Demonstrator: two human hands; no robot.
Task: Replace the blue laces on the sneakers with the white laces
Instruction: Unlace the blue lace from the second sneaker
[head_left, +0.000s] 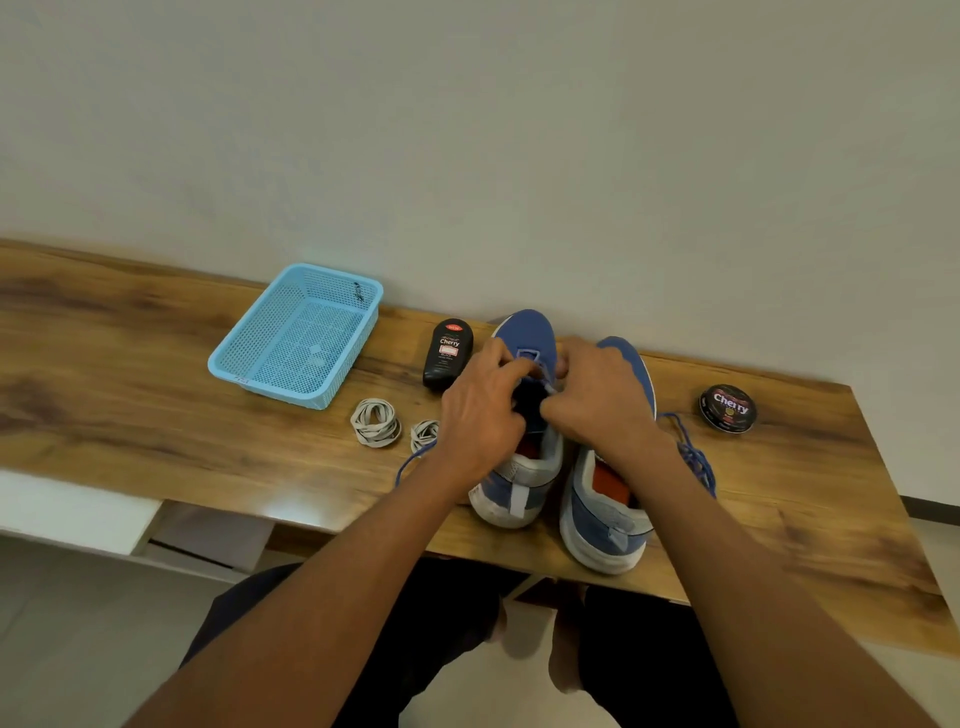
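Both hands work the left blue canvas sneaker (524, 410); left hand (483, 410) and right hand (597, 400) pinch its blue lace (540, 375); better to draw it out eyelet by eyelet, steadily; the bundled white laces (375, 422) wait nearby.

Blue sneakers (524, 415), white soles, grey heel panels, orange-red insoles. Blue laces (693, 457). White laces (375, 422) coiled, greyish. Light blue mesh basket (296, 332). Black bottle (448, 353), red-and-white label. Black round tin (727, 408), white lettering. Brown wood-grain table (130, 364). Off-white wall (467, 130).
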